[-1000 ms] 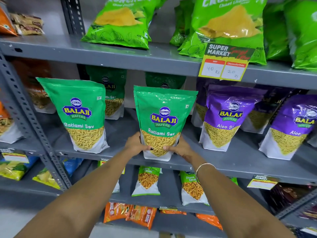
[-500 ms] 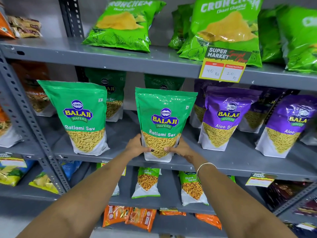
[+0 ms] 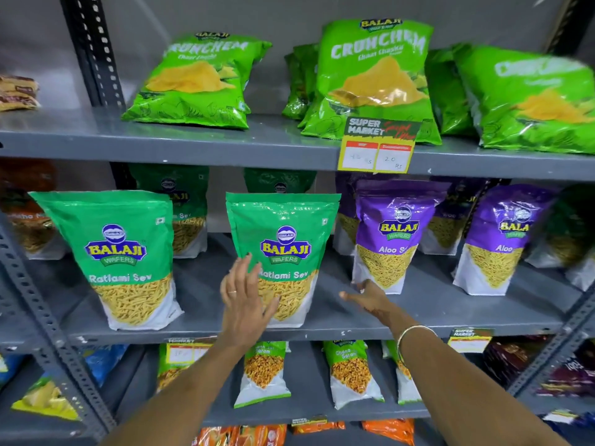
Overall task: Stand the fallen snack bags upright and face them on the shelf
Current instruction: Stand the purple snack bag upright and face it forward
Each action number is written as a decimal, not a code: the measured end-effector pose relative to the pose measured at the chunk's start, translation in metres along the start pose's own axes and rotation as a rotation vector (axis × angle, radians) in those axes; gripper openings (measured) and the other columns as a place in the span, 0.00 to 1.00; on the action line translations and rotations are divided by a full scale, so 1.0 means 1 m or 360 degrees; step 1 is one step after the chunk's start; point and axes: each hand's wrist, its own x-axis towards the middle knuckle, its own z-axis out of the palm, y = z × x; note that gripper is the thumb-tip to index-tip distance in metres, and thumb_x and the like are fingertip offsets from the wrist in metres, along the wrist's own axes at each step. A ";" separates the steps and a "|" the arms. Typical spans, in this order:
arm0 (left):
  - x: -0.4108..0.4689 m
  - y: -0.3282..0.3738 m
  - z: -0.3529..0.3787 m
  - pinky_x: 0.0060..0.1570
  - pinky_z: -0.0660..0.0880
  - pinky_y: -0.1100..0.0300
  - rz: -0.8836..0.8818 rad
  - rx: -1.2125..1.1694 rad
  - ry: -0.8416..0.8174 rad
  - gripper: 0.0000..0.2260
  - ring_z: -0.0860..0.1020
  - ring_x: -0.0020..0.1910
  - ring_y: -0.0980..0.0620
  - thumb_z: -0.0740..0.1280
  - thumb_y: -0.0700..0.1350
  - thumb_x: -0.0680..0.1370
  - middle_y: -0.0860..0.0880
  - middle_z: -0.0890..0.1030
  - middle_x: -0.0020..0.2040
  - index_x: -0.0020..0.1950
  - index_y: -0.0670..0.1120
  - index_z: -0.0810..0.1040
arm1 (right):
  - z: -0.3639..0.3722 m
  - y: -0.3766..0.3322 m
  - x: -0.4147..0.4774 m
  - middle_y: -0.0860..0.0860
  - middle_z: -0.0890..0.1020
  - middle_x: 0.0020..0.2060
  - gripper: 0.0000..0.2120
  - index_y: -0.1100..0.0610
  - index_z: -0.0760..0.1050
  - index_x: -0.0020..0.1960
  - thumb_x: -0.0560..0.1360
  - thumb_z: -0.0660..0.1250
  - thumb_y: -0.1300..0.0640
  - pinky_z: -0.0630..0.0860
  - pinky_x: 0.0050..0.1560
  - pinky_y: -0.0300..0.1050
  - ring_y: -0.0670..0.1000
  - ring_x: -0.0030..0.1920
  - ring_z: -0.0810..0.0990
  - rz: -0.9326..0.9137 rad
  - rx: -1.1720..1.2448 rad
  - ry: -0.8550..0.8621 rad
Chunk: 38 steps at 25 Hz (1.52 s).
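Observation:
A green Ratlami Sev bag (image 3: 285, 239) stands upright at the front of the middle shelf (image 3: 418, 320), label facing me. My left hand (image 3: 244, 300) is open in front of its lower left corner, fingers spread, holding nothing. My right hand (image 3: 367, 296) is open and stretched to the right, fingertips at the base of a purple Aloo Sev bag (image 3: 391, 233), which stands upright. A second green Ratlami Sev bag (image 3: 119, 252) stands to the left. More green and purple bags stand behind these.
On the top shelf lie light green Crunchem chip bags (image 3: 199, 78), leaning back, with a price tag (image 3: 376, 146) on the shelf edge. Another purple Aloo bag (image 3: 502, 239) stands at the right. Small Chana bags (image 3: 262, 371) fill the lower shelf. A perforated grey upright (image 3: 48, 320) stands at the left.
Both hands have let go of the middle green bag, which stays upright. My right hand has moved right toward the purple bag. The view has tilted up.

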 end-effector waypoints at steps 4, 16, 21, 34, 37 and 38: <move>0.003 0.062 0.038 0.67 0.58 0.53 0.0508 -0.0028 -0.0149 0.29 0.65 0.66 0.45 0.62 0.57 0.68 0.44 0.65 0.67 0.64 0.43 0.65 | -0.060 0.028 0.019 0.57 0.72 0.62 0.44 0.62 0.65 0.67 0.58 0.76 0.45 0.71 0.58 0.47 0.55 0.62 0.73 -0.0004 -0.0036 0.0016; 0.097 0.178 0.180 0.61 0.73 0.56 -0.1237 -0.1341 -0.0941 0.40 0.74 0.65 0.44 0.78 0.41 0.58 0.41 0.74 0.67 0.67 0.39 0.66 | -0.154 0.079 0.127 0.53 0.79 0.57 0.30 0.65 0.67 0.66 0.67 0.74 0.67 0.76 0.60 0.44 0.48 0.55 0.80 -0.0284 0.0562 -0.0564; 0.086 0.185 0.177 0.56 0.77 0.58 -0.1322 -0.1448 -0.0824 0.33 0.79 0.57 0.46 0.76 0.39 0.61 0.40 0.79 0.63 0.64 0.39 0.71 | -0.148 0.076 0.113 0.56 0.79 0.55 0.17 0.60 0.75 0.54 0.69 0.69 0.73 0.80 0.41 0.31 0.47 0.45 0.80 -0.0471 0.0681 -0.0740; 0.045 0.208 0.123 0.56 0.73 0.58 -0.1327 -0.1262 -0.0983 0.30 0.77 0.58 0.50 0.78 0.44 0.63 0.49 0.80 0.58 0.63 0.43 0.72 | -0.155 0.091 0.034 0.52 0.78 0.57 0.25 0.63 0.70 0.65 0.70 0.72 0.65 0.77 0.41 0.27 0.50 0.53 0.79 -0.0318 0.0501 -0.0593; 0.042 0.213 0.118 0.53 0.69 0.60 -0.1352 -0.1209 -0.0974 0.26 0.75 0.55 0.52 0.76 0.40 0.67 0.50 0.77 0.55 0.63 0.43 0.72 | -0.156 0.093 0.025 0.53 0.76 0.55 0.23 0.65 0.67 0.66 0.72 0.68 0.69 0.75 0.35 0.23 0.45 0.46 0.77 -0.0329 0.0532 -0.0620; 0.042 0.214 0.117 0.53 0.68 0.60 -0.1366 -0.1187 -0.0977 0.27 0.75 0.56 0.50 0.76 0.41 0.67 0.49 0.77 0.56 0.64 0.43 0.71 | -0.155 0.093 0.023 0.53 0.76 0.56 0.24 0.64 0.67 0.66 0.72 0.68 0.68 0.76 0.39 0.27 0.48 0.49 0.78 -0.0320 0.0550 -0.0618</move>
